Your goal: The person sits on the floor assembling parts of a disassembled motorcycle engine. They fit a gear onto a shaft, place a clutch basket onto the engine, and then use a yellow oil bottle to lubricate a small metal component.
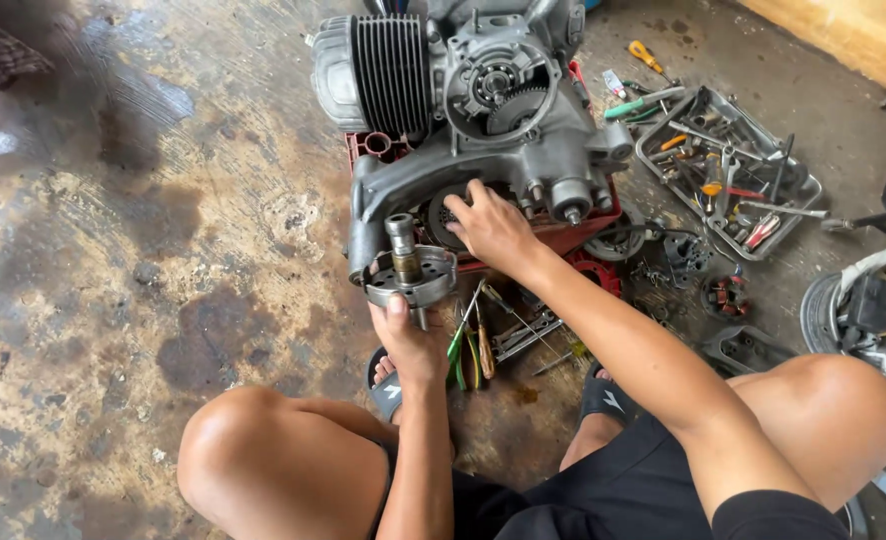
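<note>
left hand (410, 340), lower centre: fingers curled around the stem under a round metal flywheel (410, 277), thumb pressed up on its rim | right hand (490, 228), centre: fingers bent and loosely spread, tips touching the dark opening in the grey engine case (483, 150) | tool tray (808, 195), upper right | screwdrivers (473, 345) on the floor beside the left hand

Left hand (413, 345) grips round metal hub with shaft (409, 270); right hand (493, 228) reaches into grey engine case (483, 130) on stained floor (163, 250). Tool tray (728, 170) right.
</note>
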